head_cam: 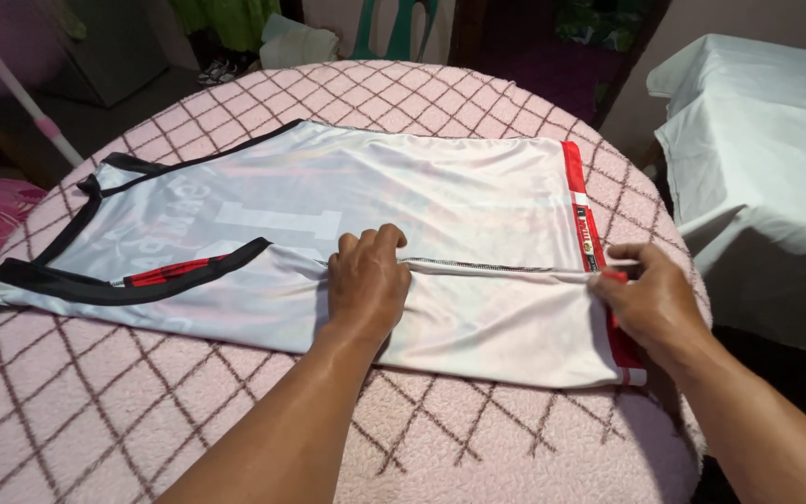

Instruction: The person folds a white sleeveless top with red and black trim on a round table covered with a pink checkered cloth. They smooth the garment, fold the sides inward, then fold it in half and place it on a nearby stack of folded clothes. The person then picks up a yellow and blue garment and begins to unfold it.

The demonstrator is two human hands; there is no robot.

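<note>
Centrally, left hand (368, 285) presses flat, fingers curled, on white jersey's (440, 201) folded edge; right hand (650, 299) pinches its red hem (590, 233) at frame right, over pink quilted tabletop (95, 420).

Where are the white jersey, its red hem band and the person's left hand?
white jersey (440, 191): head view, on its upper panel.
red hem band (575, 170): head view, upper end.
left hand (368, 280): head view, back of hand.

Jersey (440, 201) on table (142, 420) (chair (394, 28) perhaps behind)
</note>
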